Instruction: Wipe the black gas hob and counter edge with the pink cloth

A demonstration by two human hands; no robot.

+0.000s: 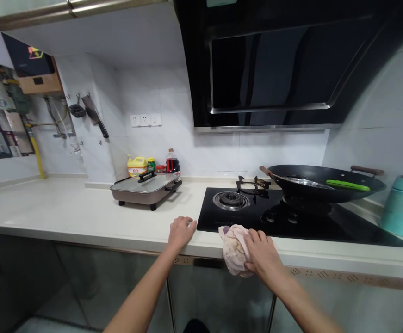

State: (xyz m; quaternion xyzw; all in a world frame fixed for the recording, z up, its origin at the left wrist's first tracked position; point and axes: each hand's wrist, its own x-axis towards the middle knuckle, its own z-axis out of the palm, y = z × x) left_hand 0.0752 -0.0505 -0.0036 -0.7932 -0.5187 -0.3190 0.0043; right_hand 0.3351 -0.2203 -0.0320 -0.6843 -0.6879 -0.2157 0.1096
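Observation:
My right hand (pixel 264 253) grips a crumpled pale pink cloth (pixel 235 252) at the front edge of the gas stove (pixel 215 217), and part of the cloth hangs over the counter's edge. My left hand (pixel 181 232) rests on the white countertop (pixel 65 208) just left of the stove's black glass, thumb apart from the fingers and nothing held. Behind the cloth is the left burner (pixel 231 200), its pot support (pixel 253 185) lifted off and set at the back of the stove. Two control knobs (pixel 281 216) sit to the right of that burner.
A black wok (pixel 326 196) with a green-handled utensil (pixel 347 186) stands on the right burner. Beside it is a turquoise container (pixel 402 206). A lidded electric pan (pixel 135 196) stands left, bottles (pixel 172 163) behind it. The range hood (pixel 270 69) hangs overhead; a cleaver (pixel 95 115) hangs on the wall.

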